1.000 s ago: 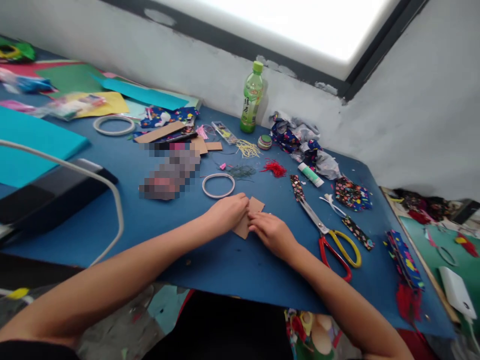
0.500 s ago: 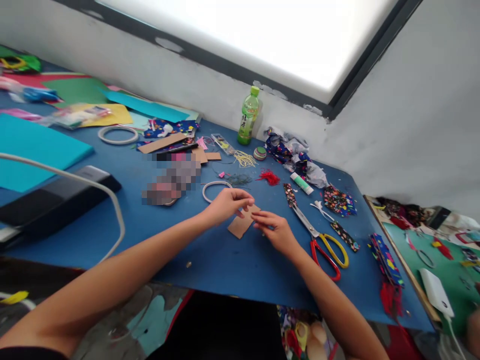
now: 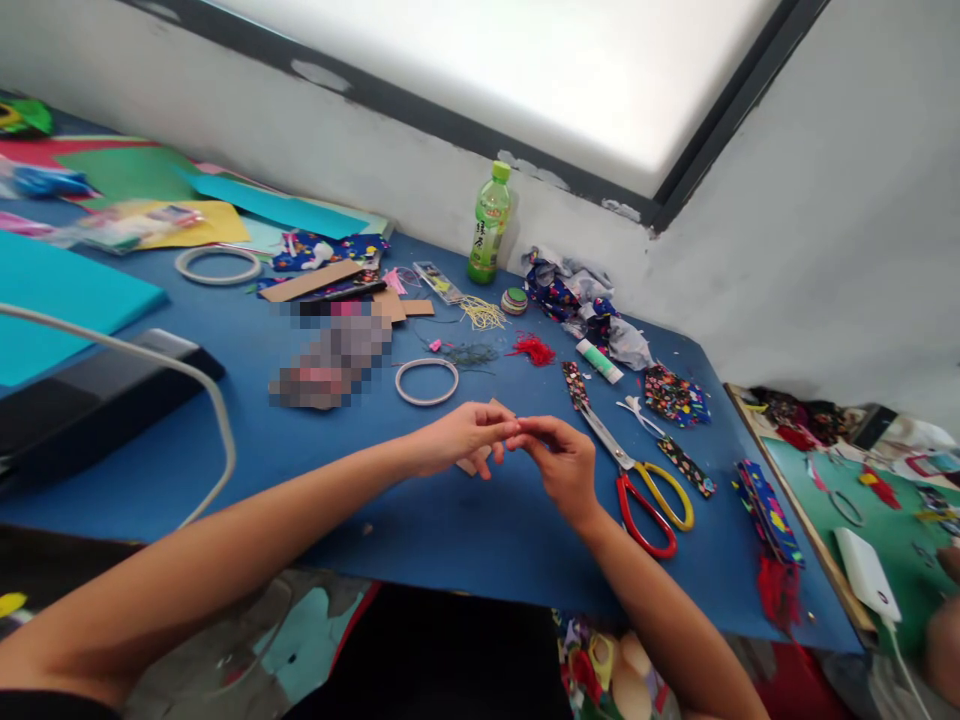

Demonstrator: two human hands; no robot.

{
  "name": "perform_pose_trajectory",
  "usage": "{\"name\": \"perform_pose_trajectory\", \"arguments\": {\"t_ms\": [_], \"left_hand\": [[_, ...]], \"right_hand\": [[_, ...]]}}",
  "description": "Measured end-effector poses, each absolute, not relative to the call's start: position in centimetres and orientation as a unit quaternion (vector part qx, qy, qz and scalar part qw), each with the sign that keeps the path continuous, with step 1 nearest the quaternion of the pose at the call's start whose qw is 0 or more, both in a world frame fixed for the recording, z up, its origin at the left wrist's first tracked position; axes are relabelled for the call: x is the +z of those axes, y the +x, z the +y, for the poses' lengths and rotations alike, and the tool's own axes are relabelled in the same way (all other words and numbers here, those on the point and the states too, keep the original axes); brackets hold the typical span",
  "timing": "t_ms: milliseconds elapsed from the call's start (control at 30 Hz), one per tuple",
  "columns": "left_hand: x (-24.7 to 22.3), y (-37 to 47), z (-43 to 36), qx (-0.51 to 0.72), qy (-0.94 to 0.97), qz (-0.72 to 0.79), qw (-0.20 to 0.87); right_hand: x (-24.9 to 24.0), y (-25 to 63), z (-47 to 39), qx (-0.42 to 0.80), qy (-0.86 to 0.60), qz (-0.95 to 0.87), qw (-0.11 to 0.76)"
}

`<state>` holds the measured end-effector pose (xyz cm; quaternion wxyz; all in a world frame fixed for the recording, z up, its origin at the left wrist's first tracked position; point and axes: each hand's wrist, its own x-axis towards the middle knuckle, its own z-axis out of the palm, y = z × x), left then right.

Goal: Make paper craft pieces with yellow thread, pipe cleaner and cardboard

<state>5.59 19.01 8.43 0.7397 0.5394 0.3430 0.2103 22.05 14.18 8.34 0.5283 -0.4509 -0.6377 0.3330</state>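
My left hand (image 3: 474,437) and my right hand (image 3: 556,455) meet at their fingertips above the blue table. Thumb and forefinger are pinched on each; whatever lies between them is too small to make out. Beneath the left fingers lies a piece of brown cardboard (image 3: 474,462), mostly hidden by that hand. To the right of my right hand are scissors (image 3: 626,460) with one red and one yellow handle, blades pointing away and touching a strip of flowered fabric (image 3: 576,386). A pale ring (image 3: 427,402) rests just beyond my left hand.
Farther back stand a green drink bottle (image 3: 489,225), a glue stick (image 3: 600,361), red threads (image 3: 533,348) and crumpled fabric (image 3: 555,300). On the left, a cable (image 3: 217,400) crosses in front of a black device (image 3: 105,410). A patterned fabric strip (image 3: 770,512) lies near the right edge.
My hands have come together, fingertips now touching where a gap was before. The left hand has lowered and covers more of the cardboard. The view has shifted slightly.
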Motion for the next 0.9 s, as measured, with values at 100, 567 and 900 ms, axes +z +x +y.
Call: {"name": "perform_pose_trajectory", "arguments": {"t_ms": [100,567,900], "left_hand": [[8.3,5.6,19.0,0.216,0.548,0.355,0.726],[7.9,3.0,22.7,0.251,0.807,0.427,0.321],[6.5,3.4,22.8,0.190,0.846,0.424,0.263]], "right_hand": [[8.7,22.0,14.0,0.353,-0.458,-0.618,0.533],[8.3,25.0,16.7,0.382,-0.510,-0.547,0.544],[7.2,25.5,17.0,0.399,-0.513,-0.598,0.469]]}}
